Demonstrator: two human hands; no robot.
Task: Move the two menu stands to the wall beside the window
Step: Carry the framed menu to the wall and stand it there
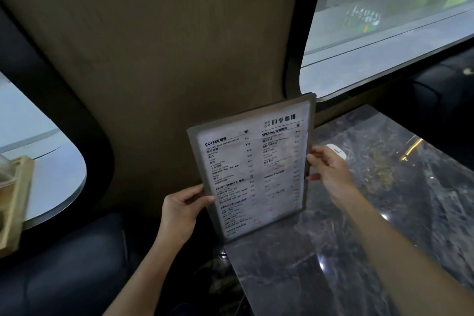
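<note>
From the head view, we reach both bare arms forward: our left hand (180, 209) pinches the left edge of a menu stand (252, 169), and our right hand (329, 173) grips its right edge. The stand is upright, printed side toward us, at the dark marble table's (359, 251) near end against the brown wall (159, 59) beside the window (384, 33)

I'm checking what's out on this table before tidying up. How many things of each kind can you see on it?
Menu stand: 1, held upright by both hands
Small white thing, behind the right hand: 1
Total: 2
</note>
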